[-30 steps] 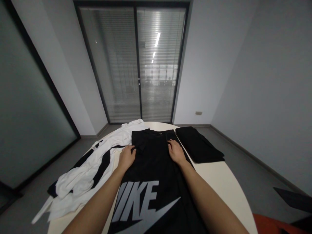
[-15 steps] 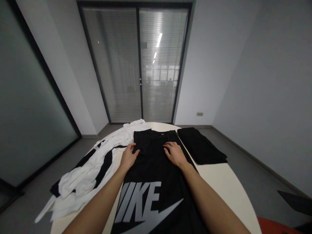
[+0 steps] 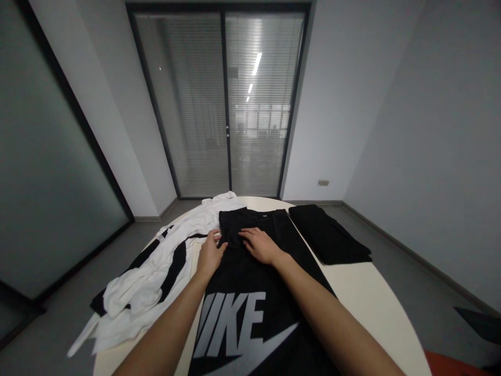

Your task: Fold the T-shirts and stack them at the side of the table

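A black T-shirt [image 3: 274, 303] with grey NIKE lettering lies lengthwise on the table, its neckline at the far end and its sides turned inward. My left hand [image 3: 210, 256] is at the shirt's left edge, beside the folded-over sleeve [image 3: 231, 223], with thumb and fingers apart. Across the upper chest rests my right hand [image 3: 260, 245], fingers stretched out toward that sleeve and touching the fabric. Neither hand visibly grips the cloth. My right forearm covers part of the shirt's right side.
White and black garments [image 3: 144, 277] lie loosely heaped along the left, partly hanging over the edge of the pale table [image 3: 376, 303]. A folded black garment [image 3: 329, 235] sits at the right. An orange-red object [image 3: 446, 363] shows at the lower right.
My right hand has moved left across the shirt, from its right part toward the folded sleeve. My left hand has stayed by the left edge. The view has shifted slightly.
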{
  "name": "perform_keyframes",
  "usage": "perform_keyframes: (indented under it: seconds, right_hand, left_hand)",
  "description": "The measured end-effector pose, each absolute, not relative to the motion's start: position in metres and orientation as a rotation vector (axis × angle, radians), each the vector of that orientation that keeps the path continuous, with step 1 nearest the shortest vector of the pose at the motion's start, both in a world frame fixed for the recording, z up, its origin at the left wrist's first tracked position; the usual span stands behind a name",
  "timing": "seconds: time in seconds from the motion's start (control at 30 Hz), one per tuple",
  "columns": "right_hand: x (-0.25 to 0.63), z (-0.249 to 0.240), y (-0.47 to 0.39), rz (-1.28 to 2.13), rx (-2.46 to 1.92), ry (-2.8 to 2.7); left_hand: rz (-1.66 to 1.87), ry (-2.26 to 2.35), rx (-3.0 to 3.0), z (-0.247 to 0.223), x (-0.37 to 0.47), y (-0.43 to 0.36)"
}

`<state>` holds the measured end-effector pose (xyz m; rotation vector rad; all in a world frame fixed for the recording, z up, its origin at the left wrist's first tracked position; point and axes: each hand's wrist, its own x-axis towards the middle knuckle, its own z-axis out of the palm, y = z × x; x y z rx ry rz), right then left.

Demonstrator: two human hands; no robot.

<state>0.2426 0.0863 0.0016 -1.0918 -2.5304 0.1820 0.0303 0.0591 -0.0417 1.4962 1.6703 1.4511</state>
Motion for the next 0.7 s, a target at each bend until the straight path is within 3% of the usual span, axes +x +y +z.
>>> perform_keyframes:
  seconds: [0.17,0.7]
  right_hand:
    - [0.213,0.002,0.09,0.436,-1.211,-2.492]
    - [0.179,0.023,0.119,0.777,-1.654,-1.965]
  left_hand:
    - [1.491,1.58,1.385,-0.038,0.034,0.061]
    - [1.469,1.284,1.264,-0.025,0.061,0.048]
